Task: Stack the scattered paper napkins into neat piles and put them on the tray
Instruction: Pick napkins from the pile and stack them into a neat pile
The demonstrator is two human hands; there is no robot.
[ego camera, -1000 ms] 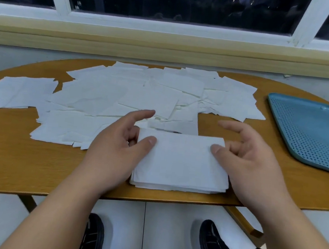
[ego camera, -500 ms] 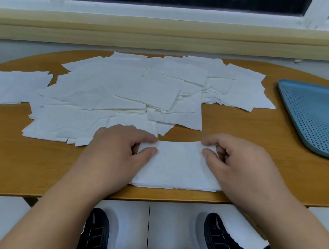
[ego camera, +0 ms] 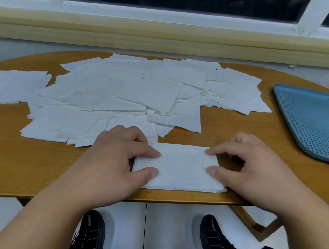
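Observation:
A neat pile of white napkins [ego camera: 181,166] lies near the table's front edge. My left hand [ego camera: 115,159] holds its left side, with curled fingers at the far corner and the thumb on top. My right hand [ego camera: 255,174] holds its right side, forefinger and thumb tips on the top sheet. Beyond the pile, several loose napkins [ego camera: 134,92] lie scattered and overlapping across the middle of the table. More of these loose napkins [ego camera: 11,86] lie at the far left. The blue perforated tray [ego camera: 318,124] sits at the right with nothing on it.
The wooden table [ego camera: 34,161] is rounded, and its front edge runs just below the pile. A window sill and wall stand behind it. My black shoes [ego camera: 91,236] and a table leg show on the tiled floor below.
Both hands have closed in from spread fingers onto the sides of the pile. The pile looks narrower and squarer. The view has tilted down a little.

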